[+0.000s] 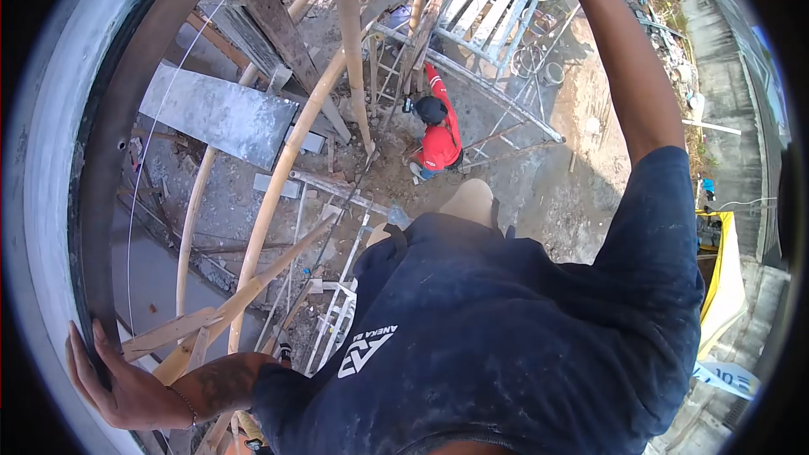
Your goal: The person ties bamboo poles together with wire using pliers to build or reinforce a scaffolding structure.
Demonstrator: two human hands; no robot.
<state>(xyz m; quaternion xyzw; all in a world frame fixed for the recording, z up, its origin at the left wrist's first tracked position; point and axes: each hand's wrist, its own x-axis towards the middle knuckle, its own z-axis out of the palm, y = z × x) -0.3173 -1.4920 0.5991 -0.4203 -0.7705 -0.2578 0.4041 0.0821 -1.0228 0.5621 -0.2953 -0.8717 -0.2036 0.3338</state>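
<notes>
My left hand is at the lower left, wrapped over the edge of a dark metal beam. Its thumb lies on the beam's inner face and its fingers on the outer side, against a pale curved surface. A thin bracelet is on that wrist. Just beside the hand, a pale wooden plank meets bamboo poles. My right arm reaches up past the top edge of the view, so the right hand is hidden.
I am high above the ground. Below, a person in a red shirt and dark cap crouches on the dirt. A slatted platform, metal scaffold frames, a grey board and a thin white line are around. Yellow sheeting hangs at right.
</notes>
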